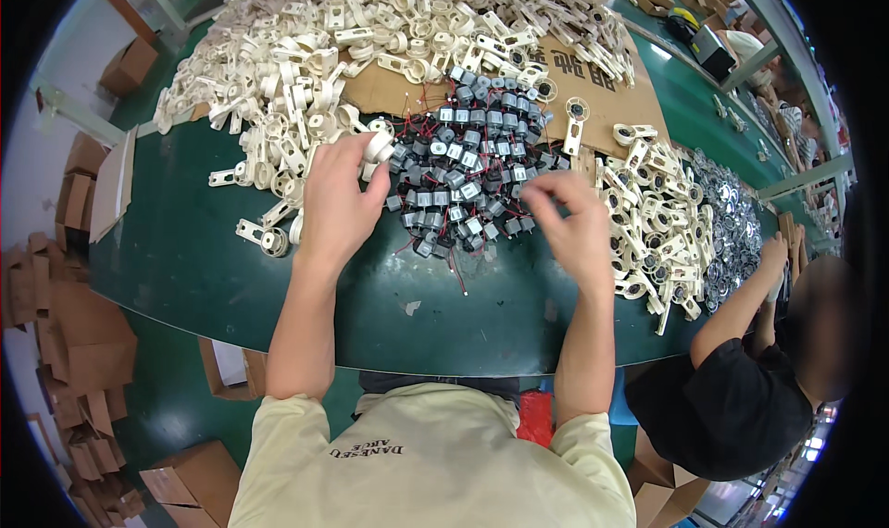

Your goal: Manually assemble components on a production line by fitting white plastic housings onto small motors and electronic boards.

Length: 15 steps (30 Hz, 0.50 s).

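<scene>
- Left hand [341, 199] pinches a cream part [379, 146].
- Right hand [576, 222] half-curled beside motors [468, 169]; grip unclear.
- Cream heaps [287, 102] crowd both sides; cardboard [639, 104] lies beyond.

The bare left forearm [312, 320] and right forearm [591, 333] reach forward, well apart; the left hand [341, 202] curls fingers and thumb, the right hand [576, 224] angles inward, fingers bent.

Dark lettering [373, 449] crosses the pale yellow shirt [435, 496]. Large black characters [582, 68] stand upside down on a cardboard sheet [639, 104].
</scene>
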Each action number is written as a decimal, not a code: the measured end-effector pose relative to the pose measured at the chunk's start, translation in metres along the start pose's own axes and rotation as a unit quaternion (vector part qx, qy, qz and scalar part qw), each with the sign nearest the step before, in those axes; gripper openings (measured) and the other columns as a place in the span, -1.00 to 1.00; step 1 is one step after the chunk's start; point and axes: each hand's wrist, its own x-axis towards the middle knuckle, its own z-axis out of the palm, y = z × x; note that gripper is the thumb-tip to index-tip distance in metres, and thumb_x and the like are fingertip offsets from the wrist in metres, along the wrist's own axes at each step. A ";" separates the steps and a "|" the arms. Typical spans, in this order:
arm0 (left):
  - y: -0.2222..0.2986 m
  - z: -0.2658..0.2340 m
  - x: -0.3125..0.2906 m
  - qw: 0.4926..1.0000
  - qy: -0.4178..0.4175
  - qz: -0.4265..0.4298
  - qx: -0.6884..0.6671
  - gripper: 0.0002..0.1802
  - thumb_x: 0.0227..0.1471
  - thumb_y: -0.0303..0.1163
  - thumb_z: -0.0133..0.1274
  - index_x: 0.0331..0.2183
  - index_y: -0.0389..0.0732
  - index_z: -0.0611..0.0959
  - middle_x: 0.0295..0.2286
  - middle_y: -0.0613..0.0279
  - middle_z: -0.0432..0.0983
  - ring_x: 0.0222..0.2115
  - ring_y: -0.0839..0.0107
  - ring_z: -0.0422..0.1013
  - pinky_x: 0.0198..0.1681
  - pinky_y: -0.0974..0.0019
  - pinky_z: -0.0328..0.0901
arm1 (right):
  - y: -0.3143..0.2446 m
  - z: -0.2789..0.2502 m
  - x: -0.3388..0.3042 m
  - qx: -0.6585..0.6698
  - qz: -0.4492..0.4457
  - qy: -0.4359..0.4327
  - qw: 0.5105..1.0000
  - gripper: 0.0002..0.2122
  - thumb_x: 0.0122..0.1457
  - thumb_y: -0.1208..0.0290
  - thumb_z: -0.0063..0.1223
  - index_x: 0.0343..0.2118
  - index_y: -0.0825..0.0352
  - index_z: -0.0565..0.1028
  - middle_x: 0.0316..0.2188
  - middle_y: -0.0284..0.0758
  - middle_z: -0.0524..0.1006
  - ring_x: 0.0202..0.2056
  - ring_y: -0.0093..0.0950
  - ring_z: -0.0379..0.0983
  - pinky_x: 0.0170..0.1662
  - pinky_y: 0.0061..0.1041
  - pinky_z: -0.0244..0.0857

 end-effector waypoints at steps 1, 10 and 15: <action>0.001 -0.001 -0.001 0.999 0.002 0.031 -0.015 -0.70 -0.12 -0.57 0.11 -0.23 -0.28 0.58 -0.24 0.05 0.49 -0.25 0.14 0.37 -0.15 0.17 0.30 | -0.002 0.004 -0.001 -0.015 -0.005 -0.055 0.998 -0.79 0.00 0.48 0.23 -0.26 0.30 0.56 -0.41 -0.25 0.52 -0.32 -0.24 0.44 -0.18 -0.32 0.32; 0.003 0.007 -0.011 0.987 -0.060 0.037 -0.144 -0.75 0.02 -0.67 -0.02 -0.21 -0.25 0.54 -0.21 0.12 0.40 -0.26 0.37 0.43 -0.20 0.40 0.36 | -0.013 0.017 -0.007 -0.054 0.055 -0.093 0.993 -0.71 -0.01 0.53 0.22 -0.17 0.31 0.50 -0.32 -0.26 0.51 -0.33 -0.36 0.48 -0.19 -0.40 0.33; 0.003 0.022 -0.018 0.862 -0.181 -0.093 -0.464 -0.75 0.14 -0.58 0.00 -0.12 -0.35 0.42 -0.24 0.18 0.44 -0.20 0.38 0.50 -0.24 0.39 0.43 | -0.023 0.014 -0.011 0.266 0.123 -0.019 0.956 -0.76 0.12 0.58 0.15 -0.14 0.40 0.42 -0.26 -0.33 0.52 -0.30 -0.60 0.50 -0.25 -0.62 0.36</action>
